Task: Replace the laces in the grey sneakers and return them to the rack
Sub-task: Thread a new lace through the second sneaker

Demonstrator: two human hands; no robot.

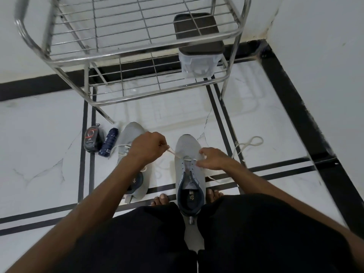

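Observation:
Two grey sneakers stand on the white floor between my knees and the rack. The right sneaker point(189, 166) has a dark collar and a white lace point(173, 152) threaded through its front eyelets. My left hand point(148, 146) pinches one end of that lace and holds it taut to the left. My right hand point(212, 159) lies on the sneaker's right side by the eyelets, fingers curled around the other lace end. The left sneaker point(134, 154) sits partly hidden under my left forearm. The steel wire rack point(137, 50) stands just beyond.
A loose white lace point(249, 144) lies on the floor at the right. A dark shoe-polish container point(93, 141) and a navy spray can point(108, 142) lie left of the sneakers. A clear box with a dark lid point(199, 48) sits on the rack's lower shelf. My bare toes point(160, 200) flank the sneaker.

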